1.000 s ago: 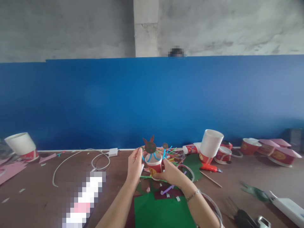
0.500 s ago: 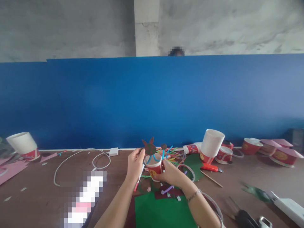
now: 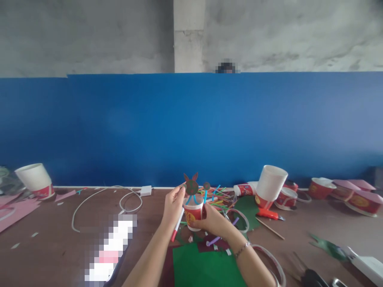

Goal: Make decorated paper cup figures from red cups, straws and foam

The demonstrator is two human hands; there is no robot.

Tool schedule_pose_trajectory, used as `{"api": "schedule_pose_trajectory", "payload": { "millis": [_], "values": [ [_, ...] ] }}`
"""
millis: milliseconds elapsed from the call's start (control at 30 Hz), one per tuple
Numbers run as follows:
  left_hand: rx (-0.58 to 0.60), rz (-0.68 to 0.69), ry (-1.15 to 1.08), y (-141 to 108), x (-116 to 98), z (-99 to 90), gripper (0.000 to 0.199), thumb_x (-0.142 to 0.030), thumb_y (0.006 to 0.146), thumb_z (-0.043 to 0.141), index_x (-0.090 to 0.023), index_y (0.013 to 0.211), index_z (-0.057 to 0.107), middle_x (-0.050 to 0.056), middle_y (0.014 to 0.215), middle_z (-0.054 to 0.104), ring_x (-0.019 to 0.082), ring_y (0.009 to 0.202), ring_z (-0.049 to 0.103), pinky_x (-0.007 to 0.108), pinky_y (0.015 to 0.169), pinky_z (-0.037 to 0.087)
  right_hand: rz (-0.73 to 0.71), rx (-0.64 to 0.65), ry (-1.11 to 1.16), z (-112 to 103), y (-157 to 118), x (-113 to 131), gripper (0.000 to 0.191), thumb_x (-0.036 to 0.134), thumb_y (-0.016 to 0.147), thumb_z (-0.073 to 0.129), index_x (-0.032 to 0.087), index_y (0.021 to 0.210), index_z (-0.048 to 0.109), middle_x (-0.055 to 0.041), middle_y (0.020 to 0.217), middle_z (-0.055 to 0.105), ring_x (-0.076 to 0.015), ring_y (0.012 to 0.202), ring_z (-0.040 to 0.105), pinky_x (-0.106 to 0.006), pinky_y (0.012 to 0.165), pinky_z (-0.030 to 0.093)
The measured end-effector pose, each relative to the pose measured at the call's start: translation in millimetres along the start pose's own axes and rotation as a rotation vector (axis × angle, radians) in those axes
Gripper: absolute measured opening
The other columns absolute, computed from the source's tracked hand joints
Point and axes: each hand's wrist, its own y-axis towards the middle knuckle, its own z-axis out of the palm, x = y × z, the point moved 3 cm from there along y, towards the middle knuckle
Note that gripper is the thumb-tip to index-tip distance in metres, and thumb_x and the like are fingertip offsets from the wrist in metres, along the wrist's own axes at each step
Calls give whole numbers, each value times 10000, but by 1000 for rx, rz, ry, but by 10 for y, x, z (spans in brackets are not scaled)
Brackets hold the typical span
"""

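Centrally, a red-and-white paper cup stood upright near the far side of the brown surface, with the right hand curled round its right side, thumb across the front. The left hand was nearly closed, its thumb and fingertips pinching a small left disc beside the cup's rim. Above the mouth of the cup rose a dark round cutout with two pointed ears, and blue strips ran below it into the cup. Another small disc topped a blue strip on the right.

Just beside the left wrist lay a white marker with a red end. Nearer the wearer, a green sheet spread between the forearms. Behind the right hand were scattered colored sticks; to their right, a tilted stack of paper cups stood behind an orange cutter, and a thin wooden stick lay in front of the cutter.
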Motion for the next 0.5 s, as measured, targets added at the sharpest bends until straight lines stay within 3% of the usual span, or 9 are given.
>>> {"api": "schedule_pose_trajectory", "payload": {
  "millis": [200,367,500],
  "values": [
    [-28,-4,2,20,-7,-24,353,-467,774,600,-134,837,698,58,744,698,208,766,634,267,687,477,-5,-31,-42,10,-40,110,374,192,595,714,170,943,577,-26,903,700,-206,837,645,-287,705,504],
    [-25,-5,-11,31,29,-32,378,-438,784,593,-152,1021,664,83,934,705,219,871,636,293,766,474,-29,-4,-52,2,-60,165,348,184,601,701,180,931,588,-11,891,702,-208,846,644,-290,714,500],
    [-34,7,49,24,10,-37,326,-447,791,567,-147,885,653,56,768,683,194,752,632,271,681,472,-17,-20,-59,-4,-63,144,417,195,585,722,167,975,578,-23,917,700,-211,850,642,-300,725,500]
  ]
}}
